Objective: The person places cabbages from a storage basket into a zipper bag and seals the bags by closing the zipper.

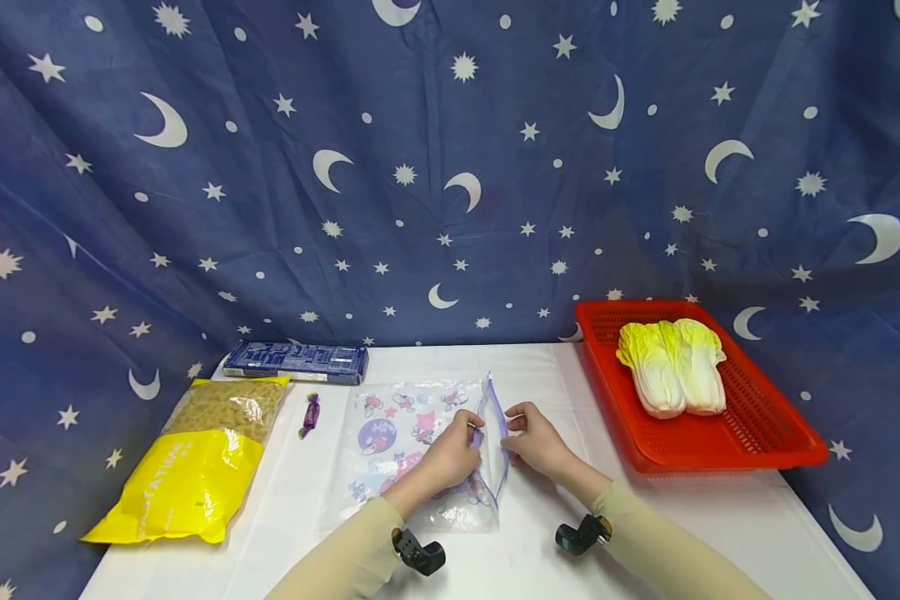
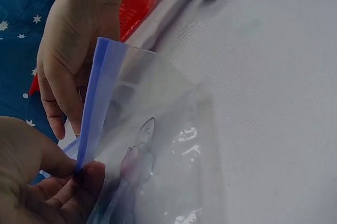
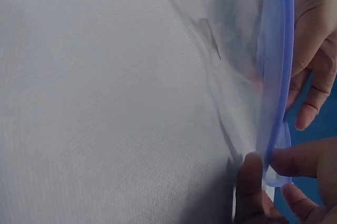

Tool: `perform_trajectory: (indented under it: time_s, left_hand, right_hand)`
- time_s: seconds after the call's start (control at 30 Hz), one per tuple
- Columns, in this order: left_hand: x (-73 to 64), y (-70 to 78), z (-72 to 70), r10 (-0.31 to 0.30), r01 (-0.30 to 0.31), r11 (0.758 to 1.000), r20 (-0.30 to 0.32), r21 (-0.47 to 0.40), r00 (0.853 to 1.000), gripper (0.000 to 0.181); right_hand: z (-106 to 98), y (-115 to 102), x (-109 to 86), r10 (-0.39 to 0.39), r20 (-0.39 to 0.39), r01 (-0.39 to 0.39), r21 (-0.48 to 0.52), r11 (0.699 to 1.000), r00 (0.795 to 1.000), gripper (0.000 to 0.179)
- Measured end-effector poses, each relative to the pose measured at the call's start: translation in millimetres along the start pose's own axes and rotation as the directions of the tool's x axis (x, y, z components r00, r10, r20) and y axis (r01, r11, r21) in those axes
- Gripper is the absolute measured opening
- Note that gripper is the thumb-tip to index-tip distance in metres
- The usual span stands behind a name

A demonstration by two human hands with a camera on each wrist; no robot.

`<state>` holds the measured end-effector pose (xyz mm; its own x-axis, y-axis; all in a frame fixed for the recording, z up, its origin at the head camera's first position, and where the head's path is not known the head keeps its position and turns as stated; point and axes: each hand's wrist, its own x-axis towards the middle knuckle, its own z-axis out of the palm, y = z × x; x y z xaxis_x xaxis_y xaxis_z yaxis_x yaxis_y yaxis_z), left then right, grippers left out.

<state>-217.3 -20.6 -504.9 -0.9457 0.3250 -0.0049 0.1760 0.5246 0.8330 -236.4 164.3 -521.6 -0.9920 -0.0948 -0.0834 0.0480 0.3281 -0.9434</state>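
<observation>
A clear zip bag (image 1: 378,483) with pink and purple cartoon prints lies flat on the white table, its purple zip edge (image 2: 95,98) toward the right. The mouth of the bag gapes between my two hands. My left hand (image 1: 453,454) pinches the near-left side of the zip edge between thumb and fingers. Opposite it, my right hand (image 1: 537,442) pinches the other side of the edge, as the right wrist view also shows with the thumb and finger (image 3: 250,182) at the strip. Nothing shows inside the bag.
To the left lie a yellow pasta bag (image 1: 187,467), a dark blue box (image 1: 296,362) and a small purple wrapped candy (image 1: 311,416). A red basket (image 1: 765,454) with a pale green-white cabbage (image 1: 672,367) stands at the right. A starry curtain (image 1: 450,167) hangs behind the table.
</observation>
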Motion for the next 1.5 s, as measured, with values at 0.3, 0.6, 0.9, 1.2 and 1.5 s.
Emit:
perform_trajectory:
  time_s: [0.3, 0.6, 0.9, 1.2, 1.5]
  left_hand:
    - [-1.4, 6.5, -11.5, 0.005, -0.006, 1.0, 0.059, 0.011, 0.998, 0.054]
    - [-2.6, 17.0, -29.8, -0.024, 0.018, 0.997, 0.079, 0.074, 0.997, 0.047]
    - [-0.2, 26.0, -45.1, -0.036, 0.034, 0.999, 0.055, 0.037, 0.998, 0.05]
    - [-1.5, 30.4, -66.1, 0.003, -0.004, 1.0, 0.07, 0.027, 0.998, 0.054]
    - [-9.6, 27.1, -86.9, 0.003, -0.004, 0.999, 0.026, 0.054, 1.0, 0.056]
  right_hand:
    - [1.3, -5.4, -3.5, 0.001, 0.032, 0.0, -0.02, 1.0, 0.999, 0.039]
    - [-0.9, -21.7, -5.2, -0.079, -0.012, 0.077, -0.121, 0.99, 0.997, 0.046]
    - [-2.5, -37.5, -6.2, -0.163, -0.043, 0.155, -0.152, 0.976, 0.986, 0.047]
    - [-8.2, -46.0, -2.4, -0.188, -0.068, 0.17, -0.21, 0.963, 0.98, 0.051]
    - [-15.7, -45.8, -2.9, -0.191, -0.079, 0.157, -0.318, 0.935, 0.978, 0.051]
